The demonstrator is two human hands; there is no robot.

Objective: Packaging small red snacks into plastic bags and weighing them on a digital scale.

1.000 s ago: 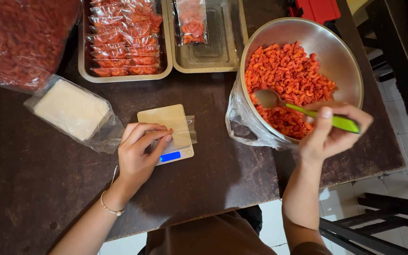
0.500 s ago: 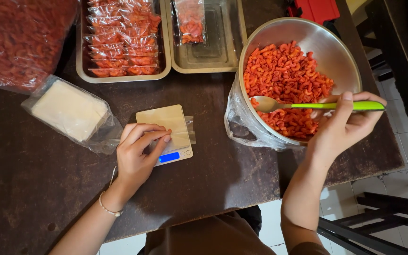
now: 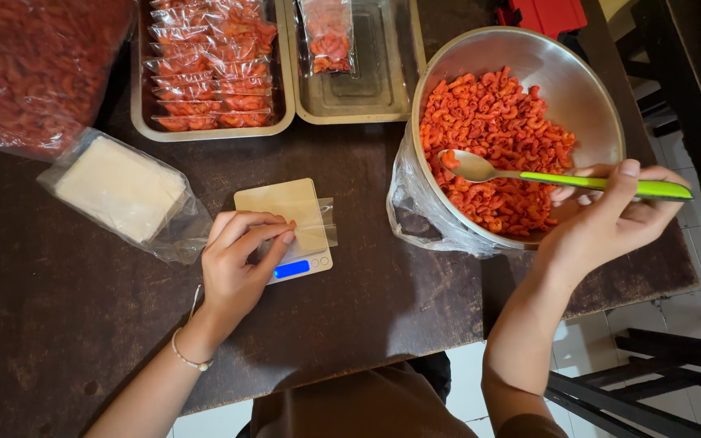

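Observation:
My left hand [image 3: 237, 264] rests on a small digital pocket scale [image 3: 290, 227] with a blue display, fingers pressing a clear plastic bag flat on its platform. My right hand [image 3: 610, 215] grips the green handle of a metal spoon [image 3: 521, 173]. The spoon's bowl is nearly bare and hovers over orange-red curly snacks [image 3: 496, 130] inside a large steel bowl [image 3: 586, 97].
A metal tray [image 3: 144, 113] at the back holds several filled snack packets; a second tray [image 3: 383, 81] holds one packet. A big bag of snacks [image 3: 34, 65] lies far left, a stack of empty bags in plastic [image 3: 119, 191] beside it. The dark table's edge [image 3: 415, 349] runs near me.
My right hand lifted the spoon out of the snacks and turned it level above the bowl. The left hand stayed on the scale.

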